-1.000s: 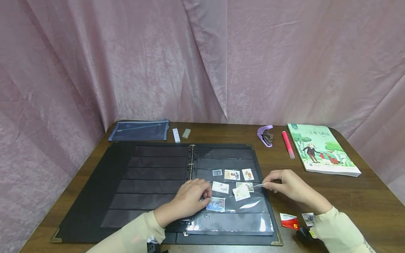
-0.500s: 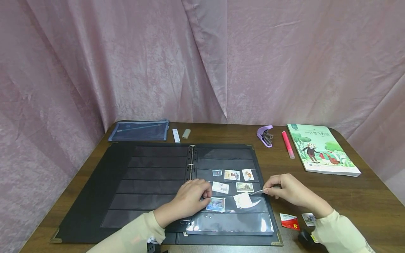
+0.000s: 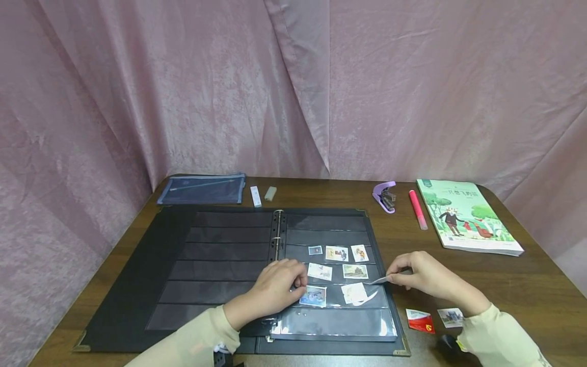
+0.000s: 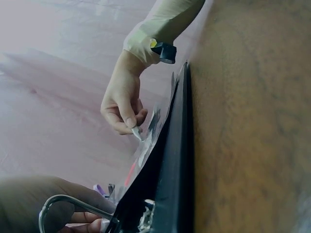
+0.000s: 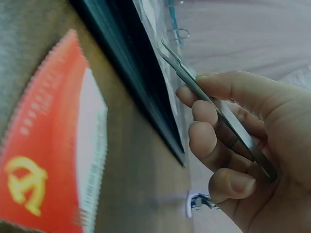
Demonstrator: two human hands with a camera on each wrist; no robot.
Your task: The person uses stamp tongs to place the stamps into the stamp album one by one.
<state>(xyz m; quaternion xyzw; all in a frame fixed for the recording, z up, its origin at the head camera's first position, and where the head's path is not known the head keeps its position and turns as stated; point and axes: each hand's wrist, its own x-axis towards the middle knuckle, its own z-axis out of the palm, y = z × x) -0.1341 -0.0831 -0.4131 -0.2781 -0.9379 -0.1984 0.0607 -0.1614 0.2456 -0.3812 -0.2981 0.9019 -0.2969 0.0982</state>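
Right hand (image 3: 419, 273) just beside the right edge of the black album (image 3: 119, 290), thumb and fingers clamped on metal tweezers (image 5: 221, 116). Tips aimed left, near the upper right corner of a pale stamp (image 3: 353, 293); contact not clear. Pale stamp at the fifth pocket row of the right-hand page, slightly tilted, glare at its lower right; cannot tell if inside the pocket.

Left hand (image 3: 277, 286) resting by the lower binder rings, fingers bent, just beside a blue stamp (image 3: 313, 296) in the same row; cannot tell if pinching anything. Five more stamps in the two rows above.

On the counter (image 3: 399, 239), right of the album: red stamp (image 3: 420, 321), another stamp (image 3: 451, 317) next to it. Farther back: purple stapler (image 3: 384, 198), pink marker (image 3: 418, 210), green-covered book (image 3: 470, 216). Back left: blue mesh pouch (image 3: 202, 189).
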